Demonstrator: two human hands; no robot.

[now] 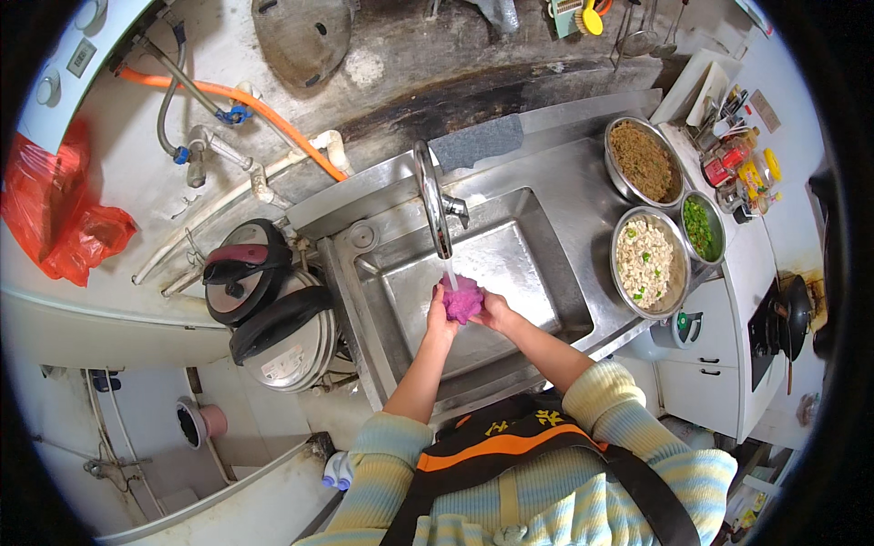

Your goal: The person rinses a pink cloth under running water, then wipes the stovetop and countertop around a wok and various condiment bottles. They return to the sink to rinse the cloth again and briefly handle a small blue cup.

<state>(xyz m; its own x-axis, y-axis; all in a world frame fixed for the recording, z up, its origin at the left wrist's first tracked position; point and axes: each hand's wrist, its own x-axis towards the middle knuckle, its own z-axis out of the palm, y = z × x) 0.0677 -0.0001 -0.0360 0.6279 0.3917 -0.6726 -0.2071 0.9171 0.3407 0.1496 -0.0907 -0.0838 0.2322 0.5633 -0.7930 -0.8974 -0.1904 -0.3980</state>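
Both hands hold a crumpled purple cloth [464, 302] over the stainless steel sink [546, 286]. My left hand [440, 315] grips its left side, and my right hand [494, 314] has hold of its right side. Some fingers are hidden behind the cloth. Directly above, a chrome faucet [431, 205] arches over the basin, and a stream of water [451, 271] falls from its spout onto the cloth. The faucet's lever [456, 206] points to the right.
On the steel counter at right stand metal bowls of brown minced filling [645, 160], chopped pale pieces [643, 263] and chopped greens [698, 225]. Pressure-cooker lids [283, 341] hang left of the sink. A grey cloth [478, 142] drapes over the backsplash. Condiment jars [748, 174] line the right wall.
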